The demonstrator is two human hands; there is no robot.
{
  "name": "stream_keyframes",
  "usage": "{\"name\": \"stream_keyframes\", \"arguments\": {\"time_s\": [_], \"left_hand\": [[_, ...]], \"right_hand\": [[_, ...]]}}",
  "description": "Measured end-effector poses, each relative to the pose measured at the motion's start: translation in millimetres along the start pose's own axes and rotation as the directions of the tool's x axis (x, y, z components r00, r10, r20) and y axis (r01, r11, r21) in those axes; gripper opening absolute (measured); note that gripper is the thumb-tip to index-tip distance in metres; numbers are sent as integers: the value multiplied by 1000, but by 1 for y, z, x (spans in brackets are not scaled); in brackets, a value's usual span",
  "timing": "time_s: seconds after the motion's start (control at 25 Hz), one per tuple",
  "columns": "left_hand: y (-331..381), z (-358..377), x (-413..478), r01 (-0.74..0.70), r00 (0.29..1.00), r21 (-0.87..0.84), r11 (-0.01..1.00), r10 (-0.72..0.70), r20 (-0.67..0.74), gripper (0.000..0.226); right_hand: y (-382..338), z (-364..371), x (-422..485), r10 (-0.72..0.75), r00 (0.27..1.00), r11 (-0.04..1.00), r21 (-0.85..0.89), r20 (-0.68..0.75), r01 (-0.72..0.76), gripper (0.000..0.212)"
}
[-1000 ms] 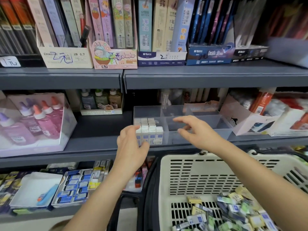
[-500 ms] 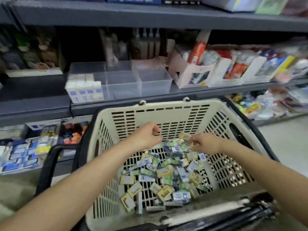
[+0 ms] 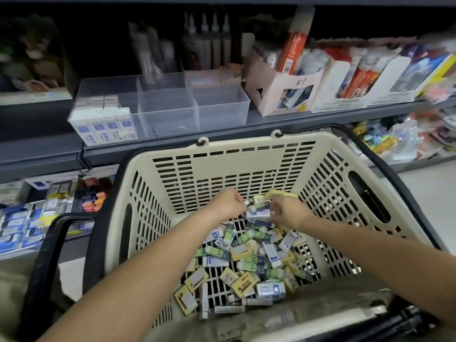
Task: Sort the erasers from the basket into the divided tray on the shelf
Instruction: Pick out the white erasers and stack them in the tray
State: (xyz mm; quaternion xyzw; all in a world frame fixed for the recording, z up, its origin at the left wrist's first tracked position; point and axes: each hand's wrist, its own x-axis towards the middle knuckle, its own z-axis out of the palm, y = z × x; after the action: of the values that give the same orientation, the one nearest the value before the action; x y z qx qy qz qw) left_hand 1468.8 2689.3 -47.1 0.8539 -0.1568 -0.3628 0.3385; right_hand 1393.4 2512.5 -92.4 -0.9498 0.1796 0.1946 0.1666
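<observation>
A cream plastic basket holds a heap of small wrapped erasers in white-blue, green and yellow. Both my hands are down inside it at the far end of the heap. My left hand has its fingers curled and pinches a small eraser at the fingertips. My right hand curls round a white-and-blue eraser between the two hands. On the shelf above stands the clear divided tray; its left compartment holds rows of white-blue erasers, the other compartments look bare.
The basket has black handles at left and right. Cardboard display boxes of stationery stand right of the tray. A lower shelf at left carries boxes of erasers. Glue bottles stand behind the tray.
My hands left the tray on the shelf and dropped into the basket. They have closed in on each other at the far end of the heap and taken hold of erasers.
</observation>
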Motion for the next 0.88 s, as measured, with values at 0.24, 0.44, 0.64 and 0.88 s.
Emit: {"name": "stream_keyframes", "arguments": {"time_s": [0.24,0.44,0.64,0.88], "left_hand": [[-7,0,4,108,994,-62,992,-105,43,7],[-13,-3,5,149,989,-109,983,-147,21,10],[-18,5,3,253,965,-85,964,-246,87,16],[-21,0,6,228,971,-539,811,-226,71,11]], "right_hand": [[-18,12,-2,-47,987,999,-26,-153,44,21],[-36,13,7,-110,993,984,-144,-41,103,19],[-40,7,7,-77,997,990,122,28,73,5],[-48,-11,1,-74,987,653,755,140,-58,7]]}}
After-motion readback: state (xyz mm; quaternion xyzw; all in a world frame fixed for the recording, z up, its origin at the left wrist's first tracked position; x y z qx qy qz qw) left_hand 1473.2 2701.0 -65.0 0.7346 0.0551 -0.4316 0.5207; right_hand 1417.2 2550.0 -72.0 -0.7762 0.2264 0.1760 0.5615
